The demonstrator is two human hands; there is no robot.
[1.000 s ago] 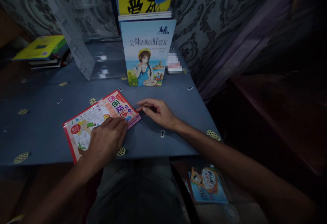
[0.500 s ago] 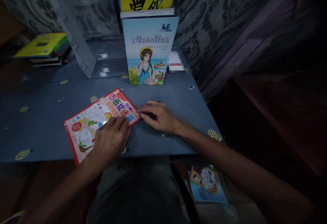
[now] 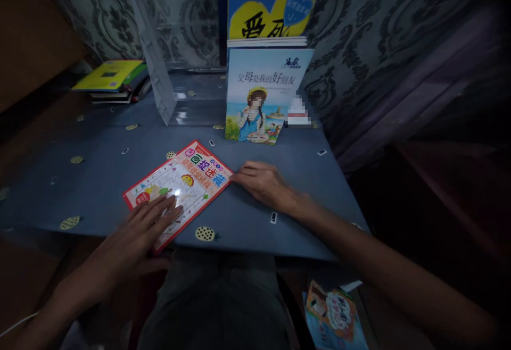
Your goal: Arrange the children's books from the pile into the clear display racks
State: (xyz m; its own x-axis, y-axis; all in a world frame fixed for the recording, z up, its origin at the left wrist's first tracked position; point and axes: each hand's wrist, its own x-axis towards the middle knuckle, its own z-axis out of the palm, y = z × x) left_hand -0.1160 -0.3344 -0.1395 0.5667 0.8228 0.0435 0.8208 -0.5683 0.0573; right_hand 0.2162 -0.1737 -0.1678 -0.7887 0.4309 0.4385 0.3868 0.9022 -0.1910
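A red-bordered picture book [image 3: 191, 180] lies aslant near the front edge of the table, its cover facing up. Across its lower left part rests my left hand [image 3: 149, 222], fingers stretched out and flat on the cover, with the thumb low by the table's edge. At the book's right corner, my right hand [image 3: 261, 182] has its fingers closed in a pinch on that corner. Behind the book stands an upright light blue book [image 3: 259, 97] with a girl in a yellow hat on its cover. A blue and yellow book [image 3: 275, 7] rises behind it.
A clear plastic stand [image 3: 154, 57] is at the back of the table [image 3: 303, 201]. Left of it lies a stack of books [image 3: 109, 76] with a yellow one on top. Below the table's front right side lies another book [image 3: 335, 313]. A patterned curtain hangs behind.
My left hand has slid from the middle of the cover toward its lower left and spread its fingers. My right hand stays at the corner. The whole view has shifted.
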